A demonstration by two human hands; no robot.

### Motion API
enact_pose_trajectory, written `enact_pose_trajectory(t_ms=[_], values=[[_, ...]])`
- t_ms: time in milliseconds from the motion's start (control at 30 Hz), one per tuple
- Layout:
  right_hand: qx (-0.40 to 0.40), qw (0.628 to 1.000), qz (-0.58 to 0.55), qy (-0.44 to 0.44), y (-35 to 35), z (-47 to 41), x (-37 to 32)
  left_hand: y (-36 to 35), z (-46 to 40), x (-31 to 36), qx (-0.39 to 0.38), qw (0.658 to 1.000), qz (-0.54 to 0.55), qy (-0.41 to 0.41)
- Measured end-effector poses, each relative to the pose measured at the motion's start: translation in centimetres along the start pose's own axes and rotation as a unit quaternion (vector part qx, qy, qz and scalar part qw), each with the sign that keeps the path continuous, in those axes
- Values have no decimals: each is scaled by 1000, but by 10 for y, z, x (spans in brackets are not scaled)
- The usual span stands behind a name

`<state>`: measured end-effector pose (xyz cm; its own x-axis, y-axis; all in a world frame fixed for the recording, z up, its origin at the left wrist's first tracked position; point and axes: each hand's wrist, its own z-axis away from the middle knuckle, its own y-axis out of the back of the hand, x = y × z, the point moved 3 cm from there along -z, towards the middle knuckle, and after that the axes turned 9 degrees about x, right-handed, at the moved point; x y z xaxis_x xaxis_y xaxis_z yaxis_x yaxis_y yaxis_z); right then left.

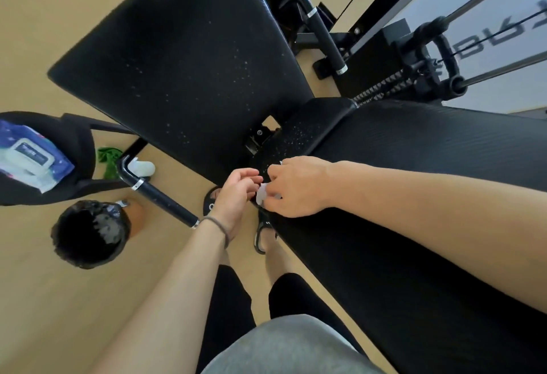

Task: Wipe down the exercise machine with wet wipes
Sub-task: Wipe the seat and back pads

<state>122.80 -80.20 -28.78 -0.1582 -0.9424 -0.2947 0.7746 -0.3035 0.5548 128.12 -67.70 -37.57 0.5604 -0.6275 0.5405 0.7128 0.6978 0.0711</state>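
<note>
The black exercise machine fills the view: a big padded backrest at the top, a small speckled pad in the middle and a long black bench pad on the right. My right hand pinches a small white wet wipe at the near end of the small pad. My left hand is just left of it, fingers loosely curled and touching the wipe's edge. A pack of wet wipes lies on a black seat at the far left.
A bin with a black liner stands on the wooden floor at the left. A black handle bar juts toward my left wrist. Green cloth and a white object lie on the floor. Cables and weight frame stand at the upper right.
</note>
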Motion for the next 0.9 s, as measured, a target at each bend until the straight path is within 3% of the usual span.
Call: enact_pose_trajectory(t_ms=[167, 400, 900], values=[[-22, 999, 23, 8, -2, -2, 3, -8, 3, -1, 6, 997, -72, -13], [16, 996, 36, -84, 9, 1, 35, -20, -5, -3, 12, 979, -200, -45], [59, 946, 163, -275, 23, 19, 114, -24, -1, -4, -4, 962, -261, -76]])
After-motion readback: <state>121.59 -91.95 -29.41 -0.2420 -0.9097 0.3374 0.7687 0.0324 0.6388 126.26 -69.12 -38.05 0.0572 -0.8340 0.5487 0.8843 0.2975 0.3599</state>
